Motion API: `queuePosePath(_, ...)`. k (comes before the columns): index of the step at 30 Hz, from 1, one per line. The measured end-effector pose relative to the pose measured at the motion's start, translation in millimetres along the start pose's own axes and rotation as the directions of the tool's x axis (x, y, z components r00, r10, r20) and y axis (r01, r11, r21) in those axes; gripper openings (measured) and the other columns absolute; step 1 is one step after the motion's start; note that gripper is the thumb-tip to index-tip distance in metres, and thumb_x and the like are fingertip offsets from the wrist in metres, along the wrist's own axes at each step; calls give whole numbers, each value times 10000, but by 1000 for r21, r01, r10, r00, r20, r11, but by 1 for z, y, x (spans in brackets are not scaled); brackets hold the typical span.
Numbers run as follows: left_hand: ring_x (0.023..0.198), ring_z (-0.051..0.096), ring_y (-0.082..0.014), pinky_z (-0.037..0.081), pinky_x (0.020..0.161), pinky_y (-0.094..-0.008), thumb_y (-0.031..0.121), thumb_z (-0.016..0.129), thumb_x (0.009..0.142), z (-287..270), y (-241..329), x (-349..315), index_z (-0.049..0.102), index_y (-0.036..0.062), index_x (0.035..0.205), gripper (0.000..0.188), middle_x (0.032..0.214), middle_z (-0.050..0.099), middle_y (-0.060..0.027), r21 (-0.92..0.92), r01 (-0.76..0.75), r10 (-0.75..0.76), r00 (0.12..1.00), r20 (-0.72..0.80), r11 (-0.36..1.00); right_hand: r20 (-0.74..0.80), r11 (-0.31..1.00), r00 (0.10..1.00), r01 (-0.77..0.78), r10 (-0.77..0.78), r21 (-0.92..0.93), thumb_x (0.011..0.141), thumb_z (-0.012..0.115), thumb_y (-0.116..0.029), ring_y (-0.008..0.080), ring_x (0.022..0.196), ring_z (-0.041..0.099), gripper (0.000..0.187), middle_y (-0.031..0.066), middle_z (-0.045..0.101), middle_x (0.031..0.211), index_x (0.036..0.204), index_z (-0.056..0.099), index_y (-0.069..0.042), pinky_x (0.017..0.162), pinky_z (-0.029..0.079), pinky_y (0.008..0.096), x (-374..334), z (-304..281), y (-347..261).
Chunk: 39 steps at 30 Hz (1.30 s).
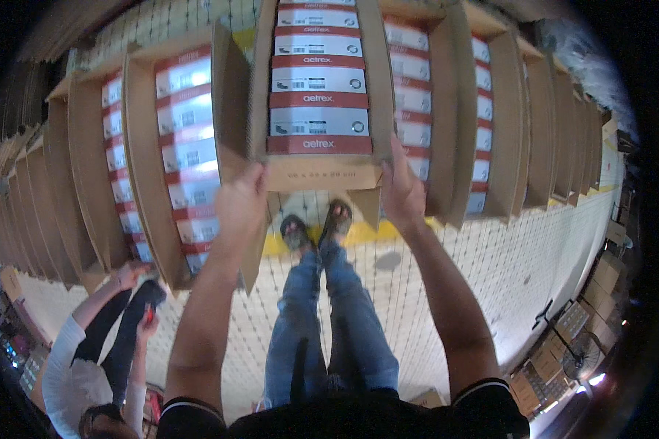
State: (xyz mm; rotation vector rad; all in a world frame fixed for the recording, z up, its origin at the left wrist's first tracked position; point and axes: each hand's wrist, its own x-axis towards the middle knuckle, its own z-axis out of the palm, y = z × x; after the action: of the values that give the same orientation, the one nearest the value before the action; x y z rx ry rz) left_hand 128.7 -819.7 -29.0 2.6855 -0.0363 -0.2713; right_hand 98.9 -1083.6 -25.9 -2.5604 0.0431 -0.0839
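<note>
Forearms (203, 322) forward, left hand (240, 199) and right hand (407, 193) grip near corners of an open oblong brown cardboard carton (322, 184), long axis pointing away.

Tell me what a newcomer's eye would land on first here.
Probably the open carton at top centre, holding a column of white-and-red boxes. The left hand and right hand grip its near corners. At lower left, a co-worker in a pale top also draws the eye.
</note>
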Motion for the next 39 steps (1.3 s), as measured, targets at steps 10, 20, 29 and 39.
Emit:
queuePosePath(10,788,665,-281,505,691,-388,294,619,876,103,-40,-137,613,9,1043,330,883,664,-192,-330,527,-438,844,310,783,438,989,899,53,14,-140,801,628,-119,327,1188,496,432,147,565,1206,1220,558,-43,1009,398,443,-135,81,19)
queuePosePath(20,909,606,-411,481,804,-460,282,648,827,174,-76,-149,568,3,1081,386,961,638,-224,-266,542,-480,836,267,797,431,981,884,-133,181,-138,854,619,-211,325,1132,526,409,153,570,1187,1214,560,-27,920,452,436,-147,79,52)
queuePosePath(29,1096,566,-395,447,930,-439,344,560,907,149,-55,-3,518,-41,1213,493,1167,588,-263,-427,279,-303,953,12,860,11,960,979,-198,205,-196,890,585,-197,361,983,554,398,194,463,1171,1253,533,-43,838,477,444,-84,113,90)
queuePosePath(39,939,628,-434,492,820,-521,433,399,974,165,-38,70,567,57,1137,444,986,663,-242,-186,426,-438,899,-26,885,-160,891,983,-149,87,-429,878,595,-243,290,1042,495,361,99,504,1141,1195,593,-71,872,381,434,-78,127,88)
